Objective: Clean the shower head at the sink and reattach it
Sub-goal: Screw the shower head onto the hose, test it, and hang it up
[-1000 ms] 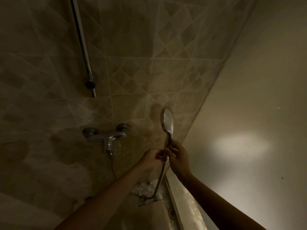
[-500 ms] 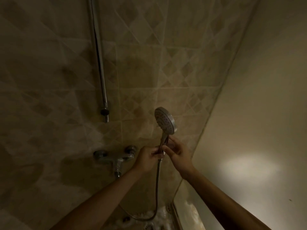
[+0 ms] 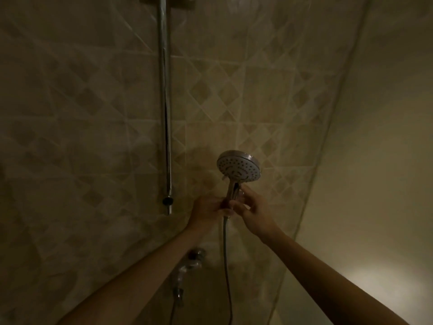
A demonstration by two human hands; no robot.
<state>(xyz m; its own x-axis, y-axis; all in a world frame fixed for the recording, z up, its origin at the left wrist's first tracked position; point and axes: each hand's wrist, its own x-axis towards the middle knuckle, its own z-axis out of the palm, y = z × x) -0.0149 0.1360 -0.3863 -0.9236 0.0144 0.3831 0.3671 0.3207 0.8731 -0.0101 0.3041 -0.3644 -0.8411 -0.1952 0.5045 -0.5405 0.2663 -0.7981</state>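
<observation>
Both grips on head (image 3: 238, 169) handle, left (image 3: 207, 211) low, right (image 3: 251, 211) pinching; keep hose (image 3: 225, 254) untwisted, lift toward rail (image 3: 165, 102) at 10 o'clock.

The shower head (image 3: 238, 165) has been turned: a second ago it showed edge-on, now its nozzle face looks toward the camera. Both hands have carried it higher, from level with the tap (image 3: 190, 263) to beside the rail's (image 3: 165, 109) lower end.
</observation>
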